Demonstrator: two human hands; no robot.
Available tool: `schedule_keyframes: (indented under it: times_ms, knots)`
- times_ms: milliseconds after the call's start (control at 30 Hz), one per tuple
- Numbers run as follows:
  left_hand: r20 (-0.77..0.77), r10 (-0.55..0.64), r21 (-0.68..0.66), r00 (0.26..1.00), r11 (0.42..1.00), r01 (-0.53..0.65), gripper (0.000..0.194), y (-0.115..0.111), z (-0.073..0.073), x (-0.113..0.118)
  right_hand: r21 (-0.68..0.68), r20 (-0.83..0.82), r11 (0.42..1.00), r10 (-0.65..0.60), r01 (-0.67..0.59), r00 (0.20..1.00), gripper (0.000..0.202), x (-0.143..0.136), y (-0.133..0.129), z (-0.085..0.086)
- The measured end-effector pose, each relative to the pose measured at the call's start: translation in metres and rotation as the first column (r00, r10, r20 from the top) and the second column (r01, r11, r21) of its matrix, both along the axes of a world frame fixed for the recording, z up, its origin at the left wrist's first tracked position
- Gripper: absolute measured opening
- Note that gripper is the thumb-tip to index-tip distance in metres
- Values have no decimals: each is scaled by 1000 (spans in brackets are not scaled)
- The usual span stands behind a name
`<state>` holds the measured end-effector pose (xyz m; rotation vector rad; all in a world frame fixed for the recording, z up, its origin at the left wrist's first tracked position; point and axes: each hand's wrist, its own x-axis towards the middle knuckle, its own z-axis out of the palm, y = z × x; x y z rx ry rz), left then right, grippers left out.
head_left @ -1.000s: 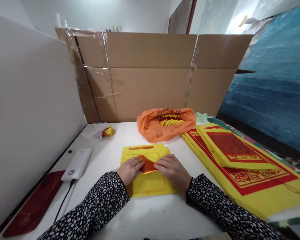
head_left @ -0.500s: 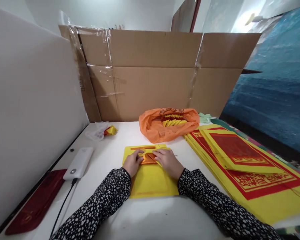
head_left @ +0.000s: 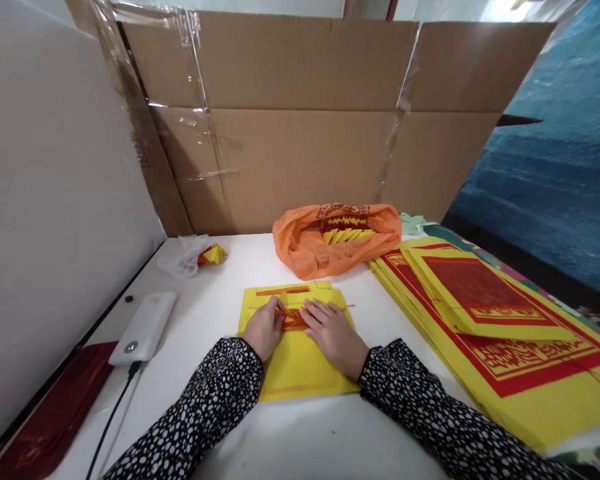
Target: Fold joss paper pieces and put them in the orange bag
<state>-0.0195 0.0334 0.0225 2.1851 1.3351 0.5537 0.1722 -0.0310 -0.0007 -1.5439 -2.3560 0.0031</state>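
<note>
In the middle of the table lies a small stack of yellow paper sheets [head_left: 307, 377]. Across its upper part is a shiny orange-and-yellow folded paper [head_left: 293, 320], partly covered by my fingers. My left hand [head_left: 263, 328] pinches the left end of that folded paper between thumb and fingers. On its right end rests my right hand [head_left: 334, 333], palm down, with the fingers stretched out and slightly apart. An orange strip [head_left: 283, 291] shows on the yellow sheet just beyond the hands.
An orange plastic bag [head_left: 300, 250] holding folded yellow-and-red papers stands behind. Large yellow-and-red printed sheets [head_left: 540, 407] are piled right. At left are a white power bank [head_left: 147, 327] with a cable, a dark red case [head_left: 55, 413] and a clear bag [head_left: 183, 260]. Cardboard [head_left: 300, 160] walls the back.
The view has tilted down. My right hand has flattened, its fingers spreading over the right end of the folded paper. My left hand still pinches the left end.
</note>
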Motion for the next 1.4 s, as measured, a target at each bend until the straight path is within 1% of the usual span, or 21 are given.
schedule_keyframes:
  times_ms: [267,400,500,700,867,967,1067,1100,1200,1300,1367,1400]
  knots:
    - [-14,-4,27,1000,1000,4,14,0,-3,0,-21,-14,1000,-2,2,1000,43,0,1,-7]
    - [-30,-12,76,999,997,14,14,-1,-5,2,-17,-39,999,39,-39,998,45,-2,3,-14]
    - [-41,-21,128,999,991,26,14,-2,-5,2,-13,-59,996,84,-85,995,49,-2,2,-16]
    - [-25,-28,163,999,986,32,13,-3,-5,2,-38,-105,989,137,-142,985,64,-3,-1,-9]
    - [15,-36,163,999,986,33,14,-3,-6,2,-114,-91,983,131,-141,987,61,-4,-1,0]
    - [34,-28,127,999,992,24,15,-1,-7,1,-152,-88,977,136,-148,987,59,-4,-2,2]
    - [49,-37,49,998,998,35,22,4,-8,-7,-154,-87,978,132,-144,987,53,-3,-4,3]
    - [59,-46,25,997,999,45,26,6,-8,-11,-153,-81,978,133,-144,988,54,-3,-5,4]
    - [59,-73,-16,996,997,74,37,14,-6,-28,-179,-56,969,163,-171,985,70,0,-8,8]
    - [-40,-70,-27,997,997,69,47,22,0,-42,-214,-47,956,194,-200,980,77,3,-10,11]
    - [-125,-59,-3,990,998,59,50,28,7,-45,-214,-56,951,214,-221,975,74,5,-9,12]
    - [-156,-60,16,986,998,63,49,32,11,-42,-211,-62,950,224,-232,973,70,5,-8,12]
